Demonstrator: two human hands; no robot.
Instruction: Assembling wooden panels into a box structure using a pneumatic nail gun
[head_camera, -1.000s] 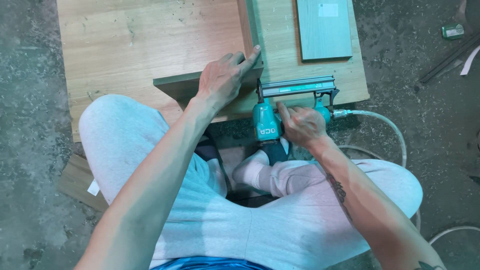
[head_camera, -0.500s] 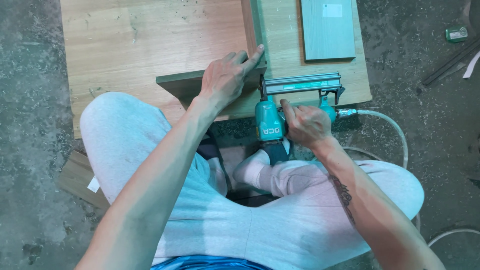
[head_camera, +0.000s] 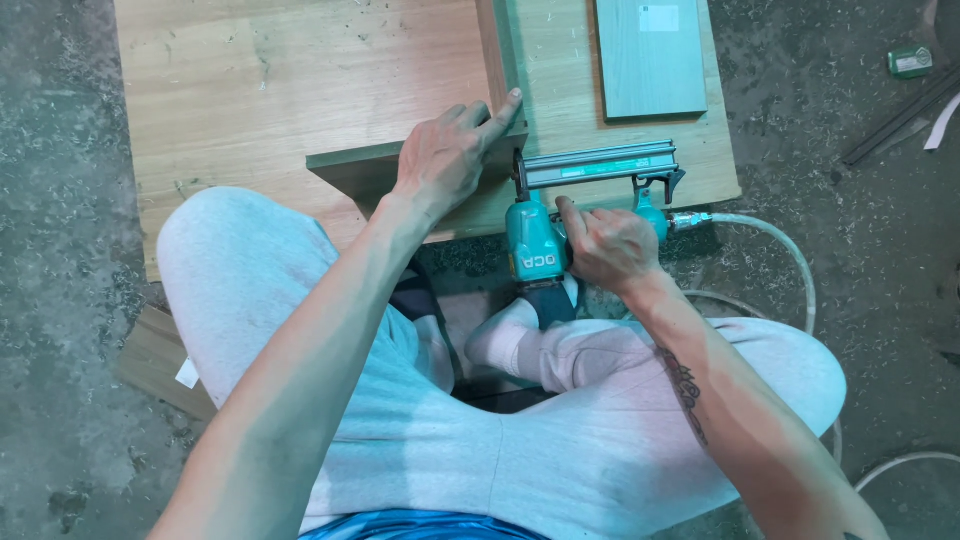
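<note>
Seated cross-legged on a dusty concrete floor (head_camera: 70, 300), pale grey trousers filling the lower half of the frame. Ahead, across the upper half, a broad light wood panel (head_camera: 280, 90) lying flat as the working surface, with a second, upright board (head_camera: 495, 50) set on edge and running away toward the top of the frame. Upper right, a smaller grey-green board (head_camera: 650, 60) lying loose on the panel.

At centre, a short dark-faced wood strip (head_camera: 355, 165) standing on edge, long axis left to right, meeting the upright board at a corner. Left hand (head_camera: 445, 160) pressed flat over that corner, fingers spread and open, forefinger stretched along the upright board; pinning, not gripping.

Just right of it, a teal pneumatic nail gun (head_camera: 560, 215): magazine lying left to right, nose pointing left into the joint beside the left hand, body hanging toward the lap. Right hand (head_camera: 610, 245) closed round its grip. White air hose (head_camera: 770, 250) trailing off right and curling down.

Judged step: fastening the corner joint. Next move likely calls for steady pressure from the left hand, nose square to the joint, fingers well clear of the nail line.
</note>
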